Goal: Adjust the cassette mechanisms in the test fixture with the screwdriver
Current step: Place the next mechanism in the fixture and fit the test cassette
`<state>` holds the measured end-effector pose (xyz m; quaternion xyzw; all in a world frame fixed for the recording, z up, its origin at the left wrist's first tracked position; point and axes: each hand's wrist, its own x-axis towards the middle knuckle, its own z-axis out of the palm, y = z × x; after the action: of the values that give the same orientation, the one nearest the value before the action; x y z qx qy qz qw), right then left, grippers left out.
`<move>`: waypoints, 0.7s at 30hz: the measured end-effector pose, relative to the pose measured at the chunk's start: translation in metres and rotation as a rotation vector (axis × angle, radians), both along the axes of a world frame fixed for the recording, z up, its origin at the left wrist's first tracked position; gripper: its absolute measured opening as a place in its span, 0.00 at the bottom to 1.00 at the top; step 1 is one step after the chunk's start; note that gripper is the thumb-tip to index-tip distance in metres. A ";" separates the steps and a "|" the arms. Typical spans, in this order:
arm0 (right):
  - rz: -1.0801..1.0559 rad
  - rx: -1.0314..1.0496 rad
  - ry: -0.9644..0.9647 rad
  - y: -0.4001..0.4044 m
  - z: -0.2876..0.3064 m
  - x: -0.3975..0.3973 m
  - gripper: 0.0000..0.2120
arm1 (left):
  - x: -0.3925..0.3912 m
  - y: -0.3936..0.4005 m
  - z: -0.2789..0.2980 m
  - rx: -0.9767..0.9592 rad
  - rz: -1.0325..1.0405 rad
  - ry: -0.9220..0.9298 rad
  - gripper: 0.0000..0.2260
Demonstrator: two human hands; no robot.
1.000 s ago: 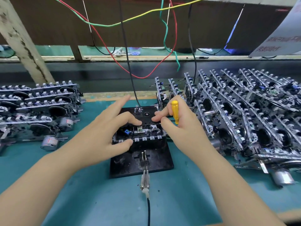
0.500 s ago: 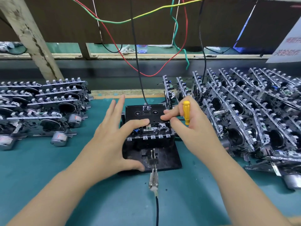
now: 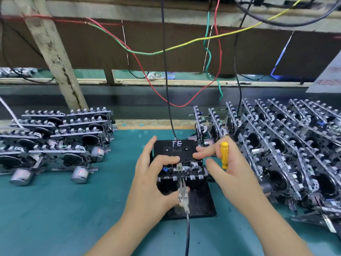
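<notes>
At the centre of the head view, a black cassette mechanism with a row of small metal tabs (image 3: 181, 169) sits in the black block-shaped test fixture (image 3: 199, 204), a black cassette marked in white (image 3: 177, 149) lying flat on top. Its long axis runs left to right across the frame, directly between the hands. The left hand (image 3: 153, 183) grips it from the left, forefinger curled onto the cassette, thumb low at the front beside a clear-bodied metal clip on a black lead (image 3: 183, 197). The right hand (image 3: 230, 174) holds the yellow plastic-handled screwdriver (image 3: 224, 155) upright in curled fingers, forefinger reaching onto the cassette's right edge; the blade is hidden. This hand appears nearer the adjusting point, though the tool must first be turned down.

The surface is a teal bench mat (image 3: 73, 209). Stacked grey mechanisms lie at middle left (image 3: 55, 143) and crowd close at right (image 3: 286, 145). Loose coloured wires (image 3: 145, 52) hang across the upper frame.
</notes>
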<state>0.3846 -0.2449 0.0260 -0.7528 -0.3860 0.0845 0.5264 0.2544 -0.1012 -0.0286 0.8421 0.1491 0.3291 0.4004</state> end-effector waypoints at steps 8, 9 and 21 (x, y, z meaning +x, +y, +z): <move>-0.110 -0.002 0.144 -0.001 -0.003 0.012 0.15 | -0.004 0.016 0.017 -0.505 -0.017 -0.038 0.39; -0.140 -0.013 0.240 0.007 -0.002 0.016 0.19 | 0.006 0.019 0.016 -0.577 -0.020 -0.041 0.41; -0.060 -0.172 0.021 -0.005 -0.011 0.007 0.20 | 0.018 0.015 0.015 -0.657 -0.045 -0.098 0.33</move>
<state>0.3915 -0.2495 0.0147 -0.8055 -0.3493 0.1095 0.4660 0.2728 -0.0859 -0.0137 0.6540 0.2092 0.2948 0.6646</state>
